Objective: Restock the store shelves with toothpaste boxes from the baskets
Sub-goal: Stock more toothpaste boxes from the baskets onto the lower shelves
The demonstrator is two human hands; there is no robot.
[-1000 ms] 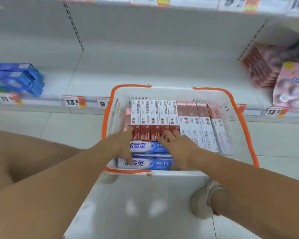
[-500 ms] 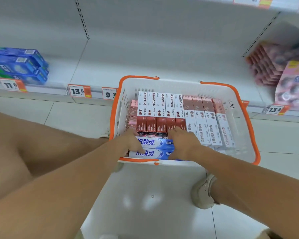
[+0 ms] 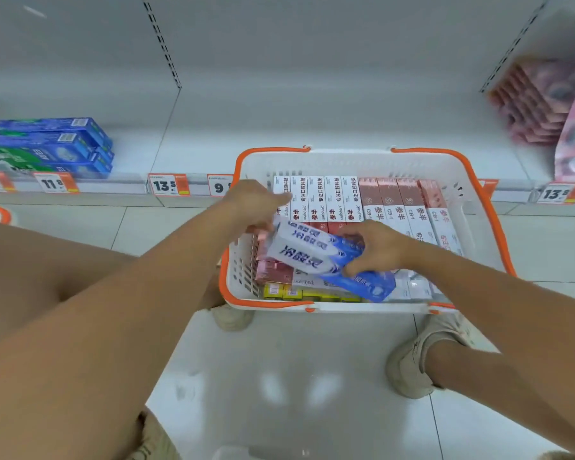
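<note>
Blue-white toothpaste boxes [image 3: 326, 257], tilted above the white basket [image 3: 472, 207]

Retail shop aisle, toiletries section. White metal shelving [image 3: 279, 104] with slotted uprights, price tags [image 3: 166, 184] clipped along shelf edge (numbers 11.8, 13.5, 13.8 readable). Stacked blue boxed goods [image 3: 50, 144] at left, pink packs [image 3: 541, 104] at right, blurred. White shopping basket [image 3: 349, 161] with orange rim on pale tiled floor [image 3: 279, 376], packed with toothpaste boxes [image 3: 316, 197].
</note>
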